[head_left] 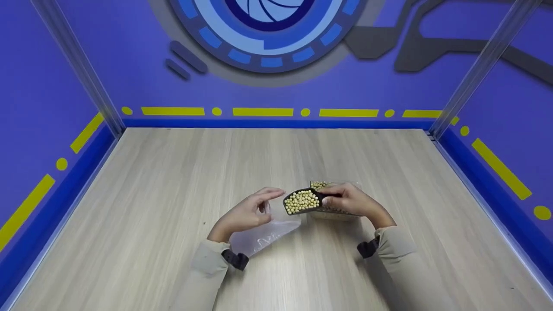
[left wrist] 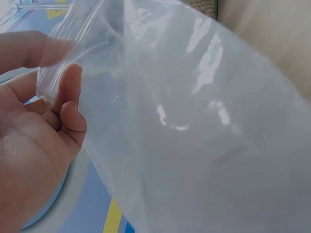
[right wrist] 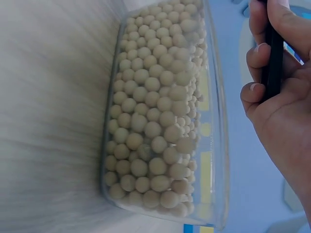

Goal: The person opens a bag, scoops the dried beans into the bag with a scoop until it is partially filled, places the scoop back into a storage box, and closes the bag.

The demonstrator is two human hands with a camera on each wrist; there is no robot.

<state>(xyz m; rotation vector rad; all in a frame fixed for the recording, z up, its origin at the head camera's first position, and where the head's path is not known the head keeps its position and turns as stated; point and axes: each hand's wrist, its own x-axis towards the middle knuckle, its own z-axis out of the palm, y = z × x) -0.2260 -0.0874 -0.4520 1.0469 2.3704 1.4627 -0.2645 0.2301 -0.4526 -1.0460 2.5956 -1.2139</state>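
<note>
My left hand (head_left: 245, 211) holds a clear plastic zip bag (head_left: 259, 237) near its zip edge, and the bag hangs down toward the table. In the left wrist view the bag (left wrist: 194, 121) fills most of the picture, with curled fingers at its top edge. My right hand (head_left: 354, 202) grips the handle of a black scoop (right wrist: 273, 60). The scoop is heaped with round, pale yellow soybeans (head_left: 301, 201) and is held just right of the bag's top. Below the right hand stands a clear box (right wrist: 219, 121), with many soybeans (right wrist: 150, 107) inside.
The light wood-grain table (head_left: 151, 181) lies under everything. Blue panels with yellow dashes (head_left: 263, 112) rise behind it and at both sides, joined by metal corner posts (head_left: 475, 73). A dark band with a small device (head_left: 235, 259) is on each wrist.
</note>
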